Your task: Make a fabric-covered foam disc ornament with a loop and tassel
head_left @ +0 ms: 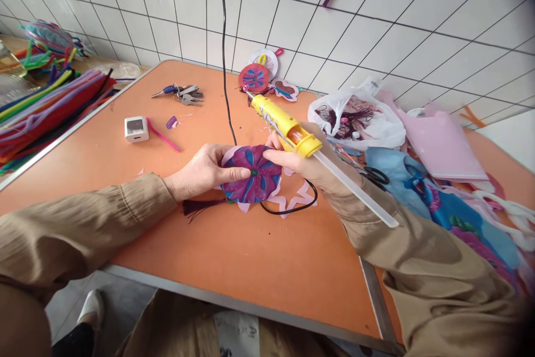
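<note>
My left hand pinches the left side of a round fabric piece, purple and blue with a petal pattern and a small green centre. Its thumb lies across the front, close to that centre. A yellow glue gun is in my right hand, its nozzle pointing up and away to the left and a long clear glue stick sticking out of its back. My right index finger also touches the upper right of the fabric piece. A dark tassel lies below my left wrist. Pale pink cut-out scraps show behind the piece.
A black cord hangs down the tiled wall onto the orange table. Keys, a white charger and finished round ornaments lie farther back. Pipe cleaners fill the left; a plastic bag, scissors and fabric crowd the right.
</note>
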`<state>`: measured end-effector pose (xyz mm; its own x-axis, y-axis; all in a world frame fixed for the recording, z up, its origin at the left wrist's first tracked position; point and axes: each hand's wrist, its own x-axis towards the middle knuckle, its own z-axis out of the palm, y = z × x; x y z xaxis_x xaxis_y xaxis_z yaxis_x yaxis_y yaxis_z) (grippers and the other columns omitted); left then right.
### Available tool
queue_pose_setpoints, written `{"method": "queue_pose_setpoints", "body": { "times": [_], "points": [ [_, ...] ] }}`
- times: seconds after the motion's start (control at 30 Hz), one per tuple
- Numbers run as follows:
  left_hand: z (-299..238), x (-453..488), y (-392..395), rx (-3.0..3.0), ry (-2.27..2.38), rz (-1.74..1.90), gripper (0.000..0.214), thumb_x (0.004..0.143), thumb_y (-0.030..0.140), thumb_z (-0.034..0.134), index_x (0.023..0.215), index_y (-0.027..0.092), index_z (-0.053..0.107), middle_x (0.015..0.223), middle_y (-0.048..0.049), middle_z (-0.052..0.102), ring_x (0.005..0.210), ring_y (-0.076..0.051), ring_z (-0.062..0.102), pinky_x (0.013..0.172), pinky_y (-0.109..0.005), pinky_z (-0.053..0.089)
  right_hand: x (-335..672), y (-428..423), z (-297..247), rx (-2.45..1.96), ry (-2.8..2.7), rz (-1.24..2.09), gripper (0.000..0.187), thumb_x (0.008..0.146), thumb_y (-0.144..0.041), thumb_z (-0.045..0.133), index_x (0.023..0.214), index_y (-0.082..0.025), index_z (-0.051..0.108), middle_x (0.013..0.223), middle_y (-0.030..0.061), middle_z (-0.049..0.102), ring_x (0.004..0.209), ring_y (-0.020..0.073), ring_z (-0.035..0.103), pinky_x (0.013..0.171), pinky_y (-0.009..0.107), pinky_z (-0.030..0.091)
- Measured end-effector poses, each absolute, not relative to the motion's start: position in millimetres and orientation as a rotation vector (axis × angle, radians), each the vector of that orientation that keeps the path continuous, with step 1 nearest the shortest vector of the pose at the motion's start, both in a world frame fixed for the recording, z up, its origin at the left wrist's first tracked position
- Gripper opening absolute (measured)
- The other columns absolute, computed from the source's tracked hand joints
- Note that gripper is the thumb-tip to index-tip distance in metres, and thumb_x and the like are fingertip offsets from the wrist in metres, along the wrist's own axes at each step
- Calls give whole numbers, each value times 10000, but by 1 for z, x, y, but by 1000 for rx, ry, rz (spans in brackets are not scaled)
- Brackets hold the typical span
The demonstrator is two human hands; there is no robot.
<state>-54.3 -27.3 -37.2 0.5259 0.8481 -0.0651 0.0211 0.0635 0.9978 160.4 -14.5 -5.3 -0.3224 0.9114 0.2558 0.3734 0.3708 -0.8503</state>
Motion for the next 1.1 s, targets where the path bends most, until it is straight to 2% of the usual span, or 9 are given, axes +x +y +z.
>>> {"method": "queue_pose_setpoints", "body": {
  "times": [0.13,0.3,0.47,0.57,0.7,0.83,0.93,1.0,1.1],
  "points": [
    [-42,-54,-25,1320,846,834,436,633,418,916,838,76,738,770,-72,732,648,-135,618,648,-263,526,165,-10,-9,-1140,-1828,898,285,722,-271,704,652,-218,432,675,-30,534,638,127,541,615,292,476],
    [-42,-56,-26,1316,857,842,399,714,428,854,858,71,748,738,-58,719,639,-146,625,624,-263,504,176,-4,-3,-1096,-2038,880,257,697,-316,754,754,-229,519,789,7,659,710,169,634,652,313,555],
    [-34,-55,-27,1405,900,743,313,717,341,835,825,66,732,702,-32,685,611,-123,585,591,-239,466,178,-7,3,-1091,-2125,843,206,726,-328,731,832,-203,606,842,42,720,700,186,682,624,310,557],
    [-33,-54,-29,1360,882,691,305,685,320,851,797,69,720,697,-31,682,612,-120,582,588,-233,464,172,-10,1,-1068,-2149,823,155,724,-280,695,762,-199,568,776,31,693,670,171,654,608,293,527],
    [-35,-52,-31,1222,865,695,322,656,321,875,788,79,708,708,-44,693,612,-126,599,603,-249,490,167,-10,-4,-1085,-2098,902,225,716,-257,683,667,-218,467,655,-19,601,598,140,575,562,272,478],
    [-34,-52,-32,1176,858,716,295,652,296,873,766,81,705,685,-41,687,579,-118,592,574,-239,484,168,-11,-5,-1080,-2105,941,244,733,-326,729,744,-208,515,736,5,645,660,157,599,603,287,474],
    [-32,-54,-31,1233,875,664,272,655,283,871,738,83,706,657,-32,680,551,-105,574,529,-216,454,167,-13,-7,-1025,-2189,875,233,742,-303,715,761,-207,504,737,-10,604,675,146,562,626,283,441],
    [-33,-55,-31,1243,867,653,287,667,307,873,768,86,721,688,-41,703,572,-113,597,544,-219,472,165,-15,-10,-1029,-2187,866,207,763,-270,685,746,-209,488,703,-30,550,647,127,517,615,276,411],
    [-36,-57,-30,1242,840,683,353,677,339,881,897,94,754,809,-71,757,671,-152,670,649,-257,544,161,-17,-15,-1079,-2020,909,232,746,-262,688,707,-213,464,672,-40,514,613,117,481,588,276,390]
  ]
}}
